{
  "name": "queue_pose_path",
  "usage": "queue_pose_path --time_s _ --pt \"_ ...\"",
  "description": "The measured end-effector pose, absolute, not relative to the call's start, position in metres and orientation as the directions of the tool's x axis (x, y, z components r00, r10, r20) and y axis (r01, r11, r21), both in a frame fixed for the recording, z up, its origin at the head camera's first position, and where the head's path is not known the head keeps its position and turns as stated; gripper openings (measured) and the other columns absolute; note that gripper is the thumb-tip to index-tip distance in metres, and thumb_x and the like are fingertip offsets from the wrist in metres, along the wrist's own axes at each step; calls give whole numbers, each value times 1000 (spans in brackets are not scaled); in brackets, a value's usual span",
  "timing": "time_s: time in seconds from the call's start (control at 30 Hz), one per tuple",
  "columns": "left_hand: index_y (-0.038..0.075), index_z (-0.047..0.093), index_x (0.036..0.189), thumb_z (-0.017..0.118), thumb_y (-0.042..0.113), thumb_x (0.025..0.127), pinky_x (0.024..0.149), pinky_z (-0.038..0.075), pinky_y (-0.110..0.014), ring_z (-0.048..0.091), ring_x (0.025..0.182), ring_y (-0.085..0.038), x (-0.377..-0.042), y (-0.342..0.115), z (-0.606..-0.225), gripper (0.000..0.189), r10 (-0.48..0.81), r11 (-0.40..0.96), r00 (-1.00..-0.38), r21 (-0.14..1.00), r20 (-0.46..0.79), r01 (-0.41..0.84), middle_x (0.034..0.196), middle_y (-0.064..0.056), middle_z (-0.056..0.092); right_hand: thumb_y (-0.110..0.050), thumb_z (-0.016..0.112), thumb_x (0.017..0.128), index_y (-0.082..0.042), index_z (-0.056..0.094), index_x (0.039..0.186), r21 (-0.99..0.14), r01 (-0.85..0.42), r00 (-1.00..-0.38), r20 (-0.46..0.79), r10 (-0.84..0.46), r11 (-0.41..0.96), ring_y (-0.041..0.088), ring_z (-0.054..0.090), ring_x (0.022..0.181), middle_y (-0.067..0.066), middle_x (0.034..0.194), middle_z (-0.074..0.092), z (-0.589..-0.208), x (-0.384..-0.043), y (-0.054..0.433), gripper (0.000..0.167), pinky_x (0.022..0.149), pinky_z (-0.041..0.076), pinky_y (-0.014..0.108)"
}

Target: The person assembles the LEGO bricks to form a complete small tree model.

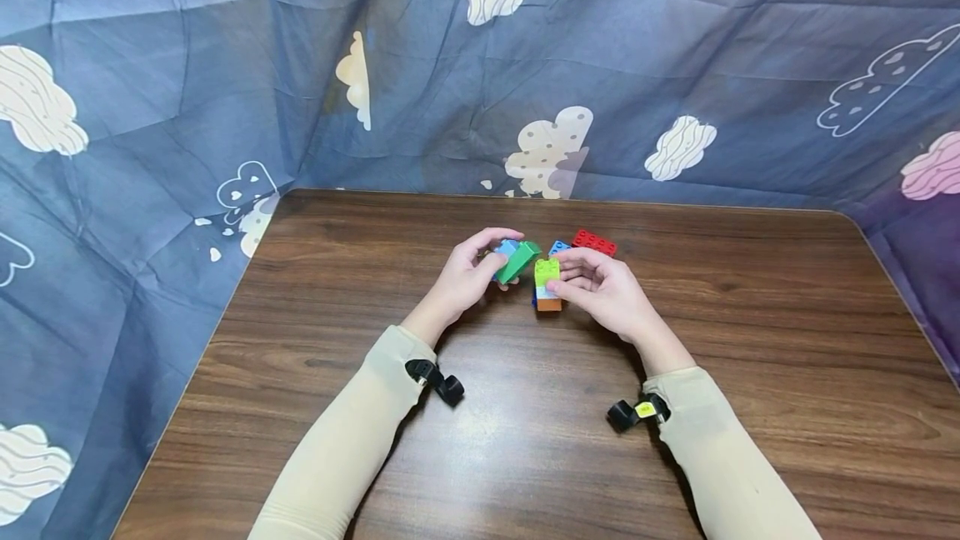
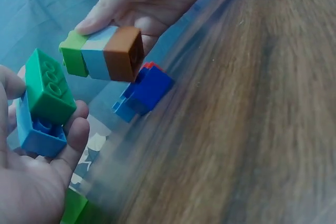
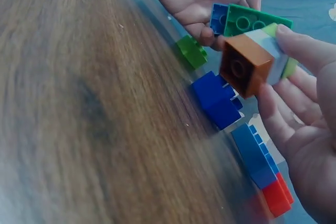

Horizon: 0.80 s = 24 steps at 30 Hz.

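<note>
Over the far middle of the table, my left hand [image 1: 463,277] holds a long green toy building brick [image 2: 50,87] and a blue brick [image 2: 42,137], which overlap at an offset. Close by on the right, my right hand [image 1: 615,294] grips a short stack of bricks between thumb and fingers. That stack has a lime brick [image 1: 547,267] on top, a light blue brick [image 3: 265,48] in the middle and an orange-brown brick [image 3: 247,64] at the bottom. A small gap separates the two held pieces. The right wrist view shows the stack's hollow underside.
On the table near the hands lie a dark blue brick [image 3: 218,98], a lighter blue brick [image 3: 254,153], a red brick [image 1: 595,242] and a green brick [image 3: 191,52]. A patterned blue cloth [image 1: 420,107] hangs behind the wooden table [image 1: 480,440].
</note>
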<state>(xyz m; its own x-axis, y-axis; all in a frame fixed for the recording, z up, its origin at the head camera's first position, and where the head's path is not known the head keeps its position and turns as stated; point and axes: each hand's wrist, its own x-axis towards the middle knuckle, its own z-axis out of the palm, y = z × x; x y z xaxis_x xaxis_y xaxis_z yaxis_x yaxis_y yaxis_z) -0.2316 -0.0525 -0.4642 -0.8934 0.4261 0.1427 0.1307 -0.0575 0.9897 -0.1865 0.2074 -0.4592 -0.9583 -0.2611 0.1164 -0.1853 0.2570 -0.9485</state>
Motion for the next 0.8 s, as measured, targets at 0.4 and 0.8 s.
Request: queue_pose_path --time_s 0.4,0.8 --pt "7 69 138 51 7 109 68 62 -45 72 79 -34 -237 -61 -469 34 416 -39 -900 991 129 124 120 -17 64 -13 98 83 -14 79 118 -820 -446 -841 247 -482 359 17 77 89 -2 106 78 -464 -184 201 40 79 64 29" --pt "9 74 131 56 7 103 66 61 -42 66 81 -27 -238 -64 -470 34 467 62 -867 972 173 227 122 -13 70 -25 100 82 -18 81 104 -672 -527 -817 230 -529 521 14 62 70 -2 84 72 -455 -185 201 31 63 52 25"
